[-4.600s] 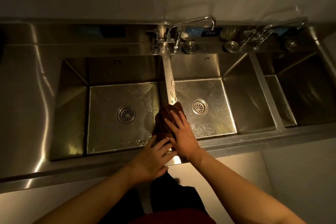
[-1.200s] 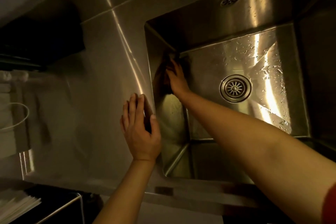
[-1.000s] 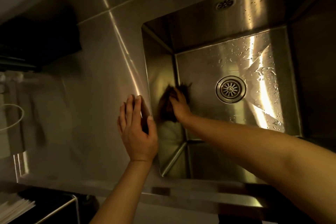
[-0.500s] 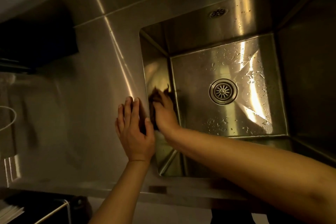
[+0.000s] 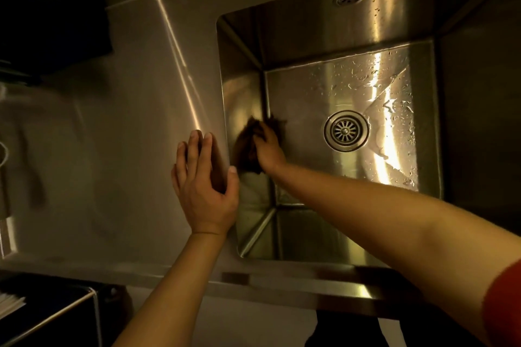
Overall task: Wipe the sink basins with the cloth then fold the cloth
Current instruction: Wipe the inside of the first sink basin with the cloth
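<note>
Right hand [image 5: 267,149] clamped cloth [image 5: 249,146] against basin [image 5: 242,87] left wall, left of drain [image 5: 346,130]. Left hand [image 5: 204,186] flat, fingers together, on rim. Best: firm overlapping strokes into corner.

1. No readable text, label, brand, number or sign anywhere in the head view.
2. Bare steel on the sink basin [image 5: 352,36], marked only by water drops and glare.
3. Plain, unmarked steel on the worktop [image 5: 127,121] beside the basin.
4. Too dark to read on the black object [image 5: 53,25] at the upper left.
5. Too small and blurred to read on the white sheets [image 5: 10,303] at the lower left edge.
</note>
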`<act>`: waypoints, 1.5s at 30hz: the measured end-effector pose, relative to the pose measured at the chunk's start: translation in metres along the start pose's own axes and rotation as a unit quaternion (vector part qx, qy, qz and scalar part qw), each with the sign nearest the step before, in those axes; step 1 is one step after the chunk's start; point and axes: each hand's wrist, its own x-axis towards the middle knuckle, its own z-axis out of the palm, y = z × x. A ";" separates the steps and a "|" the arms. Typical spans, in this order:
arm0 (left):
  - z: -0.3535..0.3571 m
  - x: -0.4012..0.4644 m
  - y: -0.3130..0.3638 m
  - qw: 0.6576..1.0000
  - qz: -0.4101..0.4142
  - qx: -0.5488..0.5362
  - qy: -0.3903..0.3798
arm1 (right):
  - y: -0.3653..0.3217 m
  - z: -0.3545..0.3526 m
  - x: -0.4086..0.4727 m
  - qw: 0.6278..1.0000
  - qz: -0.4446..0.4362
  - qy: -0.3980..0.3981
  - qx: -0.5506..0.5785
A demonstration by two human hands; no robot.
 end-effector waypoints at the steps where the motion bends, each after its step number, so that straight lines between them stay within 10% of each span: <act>1: -0.001 0.000 0.001 1.000 -0.001 0.002 -0.001 | 0.014 -0.001 -0.012 1.000 0.013 -0.009 -0.012; 16: 0.000 0.001 -0.003 1.000 0.000 0.016 -0.001 | -0.015 -0.089 -0.176 0.924 -0.179 -0.180 -0.285; 32: 0.002 0.001 -0.006 1.000 -0.008 0.015 -0.004 | 0.042 -0.062 -0.127 0.797 0.038 -0.364 -0.480; 45: 0.008 0.000 -0.013 1.000 -0.003 0.025 -0.009 | 0.050 -0.268 -0.139 0.746 0.189 -0.233 -0.594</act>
